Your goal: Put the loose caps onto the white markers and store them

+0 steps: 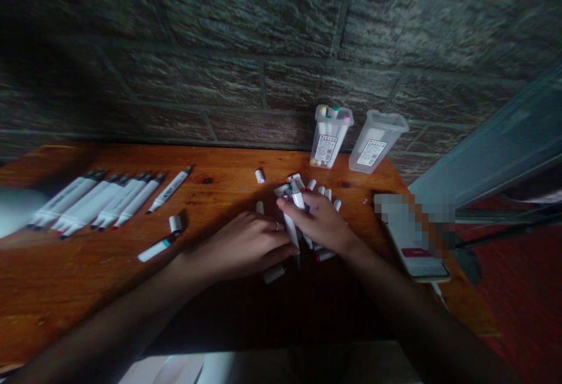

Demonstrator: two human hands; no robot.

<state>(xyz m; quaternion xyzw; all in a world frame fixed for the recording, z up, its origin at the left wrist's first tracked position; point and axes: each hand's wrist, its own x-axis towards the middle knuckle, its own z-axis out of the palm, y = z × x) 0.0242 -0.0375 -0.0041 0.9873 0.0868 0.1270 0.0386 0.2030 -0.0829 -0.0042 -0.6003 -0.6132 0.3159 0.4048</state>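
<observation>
White markers are gathered under and around both hands at the middle of the table. My right hand (327, 220) is closed on a white marker (290, 227), its thumb lying across the upper part. My left hand (254, 237), with a ring on one finger, has its fingers curled at the lower end of that same marker; its fingertips are partly hidden. Another white marker (297, 196) stands out just beside the right thumb. Several more marker ends (328, 193) show behind the right hand. A loose white cap (260, 175) lies beyond the left hand.
Several markers (83, 202) lie in a slanted row at left on the wooden table (219, 164). Nearer are a teal-banded marker (153, 250) and a cap (175, 223). One clear case (332, 138) with markers and another clear case (377, 141) stand by the wall. A phone (417, 243) lies right.
</observation>
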